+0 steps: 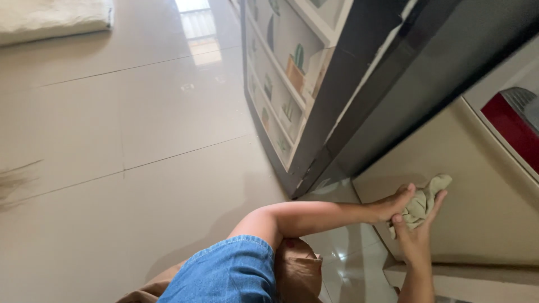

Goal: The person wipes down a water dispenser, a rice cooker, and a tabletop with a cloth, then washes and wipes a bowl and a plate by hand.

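Glossy beige floor tiles (129, 112) framed a low wipe-down of a pale cabinet side.

Both hands closed on a crumpled, pale olive-beige cloth (425, 203) pressed against the lower part of the cream panel (477, 213), just above its base ledge. The left hand (393, 206) lay over the cloth from the left with its fingers bent around it; the right hand (416, 238) came up from below, thumb and fingers pinching the bundle. The cloth looked soft, bunched and thin, with one corner poking free at the top. Judging by its position, the low corner was being worked while the wider panel above remained; no dirt or wet streaks could be made out. A dark appliance (393, 95) and a cactus-patterned drawer unit (281, 78) stood just beside.
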